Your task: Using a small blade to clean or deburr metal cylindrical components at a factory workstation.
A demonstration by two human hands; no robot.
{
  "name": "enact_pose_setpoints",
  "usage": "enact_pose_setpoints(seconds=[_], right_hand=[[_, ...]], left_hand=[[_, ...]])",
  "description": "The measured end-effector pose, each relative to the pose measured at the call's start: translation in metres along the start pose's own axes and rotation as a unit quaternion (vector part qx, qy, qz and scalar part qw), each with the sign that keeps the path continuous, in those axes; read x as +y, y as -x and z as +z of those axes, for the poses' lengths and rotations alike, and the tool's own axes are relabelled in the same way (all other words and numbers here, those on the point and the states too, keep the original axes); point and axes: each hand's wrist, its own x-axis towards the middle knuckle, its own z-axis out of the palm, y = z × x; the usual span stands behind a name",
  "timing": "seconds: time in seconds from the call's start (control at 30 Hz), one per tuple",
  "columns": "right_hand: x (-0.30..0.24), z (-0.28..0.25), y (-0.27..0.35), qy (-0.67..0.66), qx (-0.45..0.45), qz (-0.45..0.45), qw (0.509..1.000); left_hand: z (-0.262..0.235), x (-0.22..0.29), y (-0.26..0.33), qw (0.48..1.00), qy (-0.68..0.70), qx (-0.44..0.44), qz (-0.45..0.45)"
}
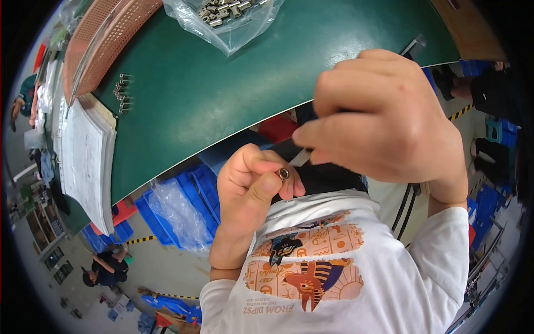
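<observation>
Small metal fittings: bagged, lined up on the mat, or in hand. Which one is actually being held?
The single metal fitting pinched in the left hand. The others lie in the clear bag or in the row on the green mat.

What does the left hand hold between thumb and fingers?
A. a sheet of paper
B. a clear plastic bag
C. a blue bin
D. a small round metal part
D: the left hand pinches a small round metal part at its fingertips, below the green table.
</observation>
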Motion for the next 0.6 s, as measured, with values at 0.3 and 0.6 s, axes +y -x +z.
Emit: enact_pose_setpoints(seconds=[0.3,0.6], right_hand=[[-0.005,0.012,0.015,-0.105,-0.017,0.104,0.989],[-0.005,0.018,0.013,-0.1,-0.003,0.103,0.99]], left_hand=[[0.005,-0.001,0.003,0.996,0.073,0.05,-0.023],[0.008,-0.001,0.002,0.997,0.052,0.047,-0.021]])
